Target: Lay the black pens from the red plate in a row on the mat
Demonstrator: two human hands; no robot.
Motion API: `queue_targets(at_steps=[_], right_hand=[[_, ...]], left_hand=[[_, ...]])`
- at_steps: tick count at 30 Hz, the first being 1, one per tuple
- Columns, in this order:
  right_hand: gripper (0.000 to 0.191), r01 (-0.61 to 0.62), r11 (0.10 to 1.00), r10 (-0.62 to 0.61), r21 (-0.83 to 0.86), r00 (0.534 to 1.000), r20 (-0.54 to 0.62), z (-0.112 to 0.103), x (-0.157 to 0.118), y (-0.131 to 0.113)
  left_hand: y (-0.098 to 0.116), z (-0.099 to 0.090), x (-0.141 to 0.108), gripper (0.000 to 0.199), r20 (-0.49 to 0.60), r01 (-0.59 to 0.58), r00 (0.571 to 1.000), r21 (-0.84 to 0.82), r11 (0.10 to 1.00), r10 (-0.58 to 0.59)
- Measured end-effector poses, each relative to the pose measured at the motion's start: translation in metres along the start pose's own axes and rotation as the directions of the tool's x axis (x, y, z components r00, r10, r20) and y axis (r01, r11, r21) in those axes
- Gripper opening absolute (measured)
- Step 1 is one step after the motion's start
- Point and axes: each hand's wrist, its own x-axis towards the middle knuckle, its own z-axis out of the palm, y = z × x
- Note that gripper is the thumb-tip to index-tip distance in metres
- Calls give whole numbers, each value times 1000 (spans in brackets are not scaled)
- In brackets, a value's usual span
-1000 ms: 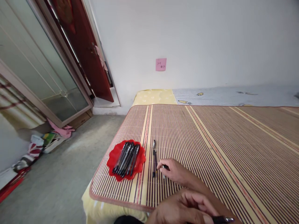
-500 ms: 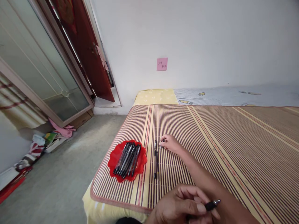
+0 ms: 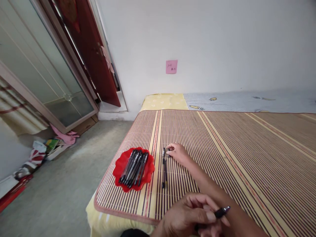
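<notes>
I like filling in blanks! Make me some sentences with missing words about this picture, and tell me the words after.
The pens are piled in a dish coloured ____.
The note on the wall is coloured ____.
The hand at the picture's bottom is the person's ____ one.
A loose pen lies on the mat, on the dish's ____ side in the picture.

Missing words: red; pink; left; right.

My left hand [image 3: 189,210] holds a black pen [image 3: 221,212] with one end poking out to the right. My right hand [image 3: 177,152], over the striped mat [image 3: 195,141], pinches a small dark thing [image 3: 168,150] just beside another pen [image 3: 164,169]. A red wavy plate [image 3: 119,163] has lots of pens [image 3: 134,168] in it. A pink note [image 3: 171,66] is on the white wall [image 3: 222,49].
</notes>
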Motion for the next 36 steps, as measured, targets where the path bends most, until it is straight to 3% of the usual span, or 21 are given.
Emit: queue_targets(at_steps=[11, 16, 19, 21, 23, 25, 28, 30, 33, 36], right_hand=[[15, 21, 1000, -21, -4, 1000, -6, 0, -5, -4], [24, 35, 999, -36, 18, 999, 4, -3, -10, 0], [27, 54, 998, -53, 43, 999, -9, -14, -17, 1], [22, 40, 992, -34, 118, 998, -45, -28, -27, -1], [20, 3, 964, 13, 267, 998, -59, -44, -43, -5], [28, -30, 897, 51, 441, 998, -35, -58, -63, -12], [37, -57, 804, 66, 592, 998, 6, -66, -93, -20], [39, -60, 795, 42, 604, 998, 44, -64, -107, -23], [36, -41, 806, 1, 590, 998, 67, -54, -113, -25], [35, -38, 816, 34, 577, 999, 19, -48, -109, -26]], left_hand=[[-4, -5, 2, 33, 19, -8, 1000, 36, 999, 7], [0, -2, -1, 34, -9, 15, 1000, 60, 998, -14], [2, 0, 1, 35, -61, -46, 997, 54, 998, 49], [4, -1, 4, 31, -205, -151, 966, 53, 987, 159], [8, -4, 7, 26, -365, -249, 891, 104, 963, 270], [13, -8, 8, 24, -456, -293, 822, 175, 940, 342], [20, -12, 8, 25, -510, -298, 771, 241, 924, 382], [22, -13, 7, 27, -529, -285, 750, 282, 916, 396], [22, -13, 8, 32, -552, -258, 710, 373, 891, 437], [20, -13, 9, 37, -556, -228, 666, 482, 846, 497]])
